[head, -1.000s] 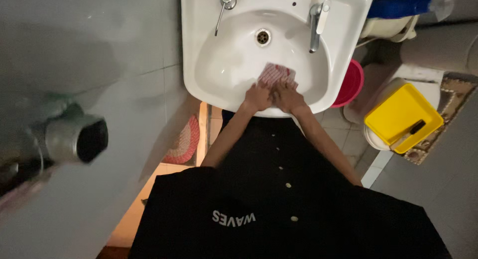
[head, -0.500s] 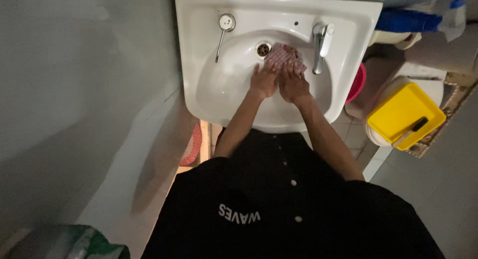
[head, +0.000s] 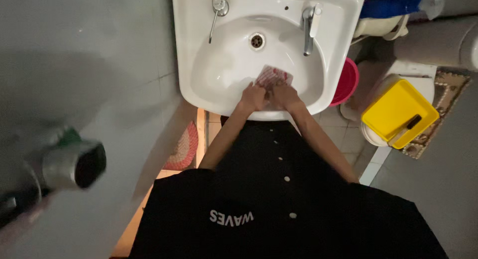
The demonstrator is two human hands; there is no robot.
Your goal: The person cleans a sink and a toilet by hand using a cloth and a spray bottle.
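Observation:
A red-and-white checked cloth [head: 273, 75] lies against the near inside wall of a white washbasin [head: 199, 50]. My left hand [head: 252, 96] and my right hand [head: 284, 95] sit side by side at the basin's front edge, both pressed on the cloth's near end with fingers curled over it. The drain [head: 257, 40] shows bare beyond the cloth. A chrome tap [head: 308, 22] stands at the basin's right rear, and a second chrome lever [head: 215, 12] at the left rear.
A yellow square lid [head: 399, 113] tops a white bucket to the right, with a red basin [head: 345, 82] under the washbasin's right side. A grey wall runs down the left with a round metal fitting [head: 74, 164]. A pink mat [head: 182, 148] lies on the floor.
Both hands pulled the cloth back from near the drain and tap to the basin's front wall. The camera view tilted, bringing the metal fitting back in at the left.

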